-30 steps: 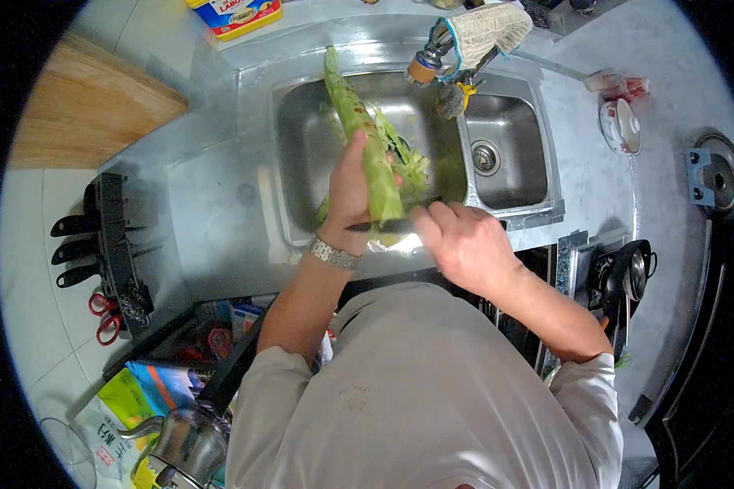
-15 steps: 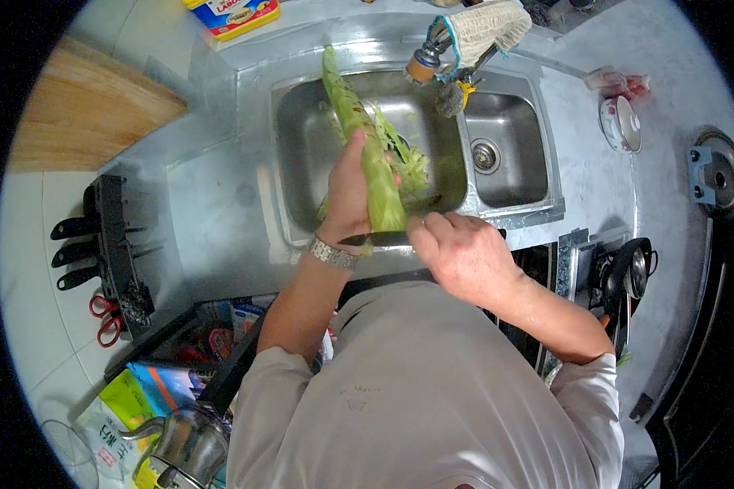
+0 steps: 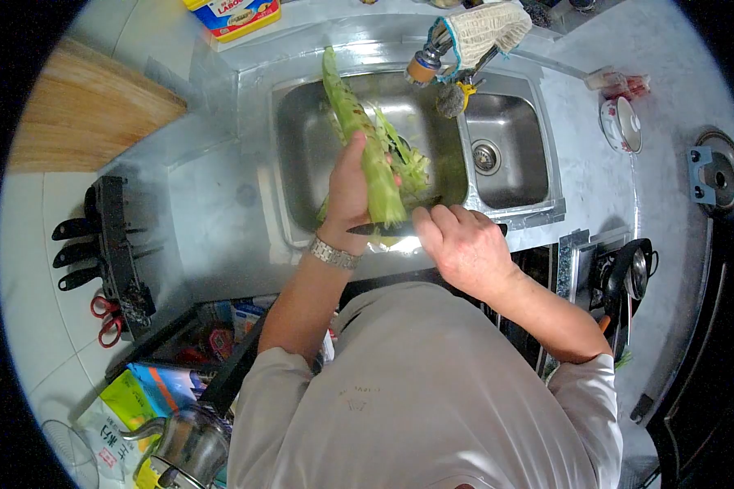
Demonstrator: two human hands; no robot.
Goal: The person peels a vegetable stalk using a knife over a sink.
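My left hand (image 3: 352, 183) is wrapped round a long, pale green celtuce stem (image 3: 352, 114), tilted over the large sink basin (image 3: 298, 106). Brownish scars mark its upper length, and the end nearest me looks peeled or cut. In my right hand (image 3: 469, 251) is a knife (image 3: 375, 231), its dark blade lying across that near end, pointing left toward my left wrist. The black handle sticks out past my right fist. Green peelings (image 3: 414, 169) lie in the basin just right of the stem, partly hidden by my left fingers.
A faucet (image 3: 422, 67) with a cloth (image 3: 489, 33) over it and a scrubber (image 3: 449, 101) hang above the basin divider. Left stands a knife rack (image 3: 114, 236) with red scissors (image 3: 106, 318). A lidded pot (image 3: 621, 124) sits right; an open drawer (image 3: 212, 326) lies below left.
The knife and my right hand have shifted slightly up and to the right, and the blade now shows more clearly at the stem's near end. My left hand keeps its hold.
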